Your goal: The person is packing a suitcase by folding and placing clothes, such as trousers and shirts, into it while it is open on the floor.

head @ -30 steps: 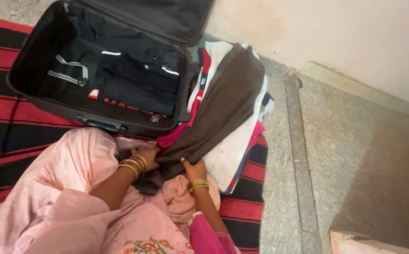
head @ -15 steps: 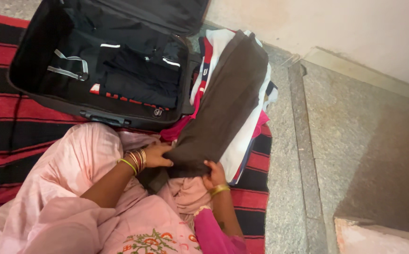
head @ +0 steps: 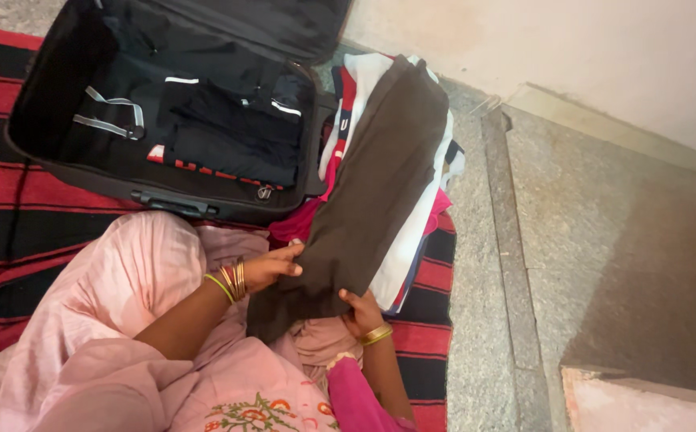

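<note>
A long dark brown garment (head: 372, 184) lies stretched over a pile of folded clothes (head: 412, 232), its near end reaching my lap. My left hand (head: 272, 266), with bangles on the wrist, pinches the garment's left edge. My right hand (head: 361, 310) grips the garment's lower right edge from beneath, fingers curled on the cloth. Left of the pile stands an open black suitcase (head: 68, 88) with dark folded clothes (head: 232, 136) inside.
A red and black striped mat (head: 12, 208) lies under the suitcase and the pile. My pink clothing (head: 108, 320) fills the lower left. Grey stone floor (head: 604, 240) with a raised step runs along the right, and a pale wall (head: 564, 56) stands behind.
My right hand has slid along the garment's lower edge, and the left hand has shifted right onto its left edge. The brown cloth's near end is pulled flatter and lower toward my lap.
</note>
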